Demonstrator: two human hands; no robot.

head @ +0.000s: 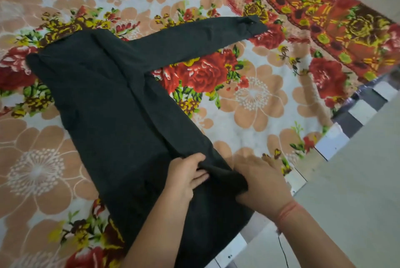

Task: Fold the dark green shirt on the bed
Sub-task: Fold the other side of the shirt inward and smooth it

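Bed: a bed covered by a floral sheet of red roses and peach blossoms on white (259,103) is filling most of the frame and serving as the flat folding surface.
Shirt: the dark green long-sleeved cloth shirt (104,98) is lying flat on the bed, running from the upper left of the frame down to the lower centre; it is looking almost black in this light.
Fold line: one side of the body is lying turned in over the middle, making a long ridge down the shirt's centre, likely to narrow it into a strip.
Sleeve: one long dark sleeve (194,38) is stretching out towards the upper right of the frame, its cuff resting on the sheet, not yet folded in.
Left hand: the left hand (186,179) is pressing down at the lower centre of the frame, fingers curled into the cloth at the ridge; its grip is narrow, closed on a pinch of shirt, seemingly to anchor the fold.
Right hand: the right hand (266,183), with an orange thread band at the wrist, is sitting just right of the left one at the shirt's edge near the hem; it is blurred, its grip is looking closed around a bunch of the dark cloth, probably to draw that edge inward.
Floor: pale floor is showing at the lower right of the frame, beyond the bed's edge.
Progress: judging by the layout, the fold is partway through.
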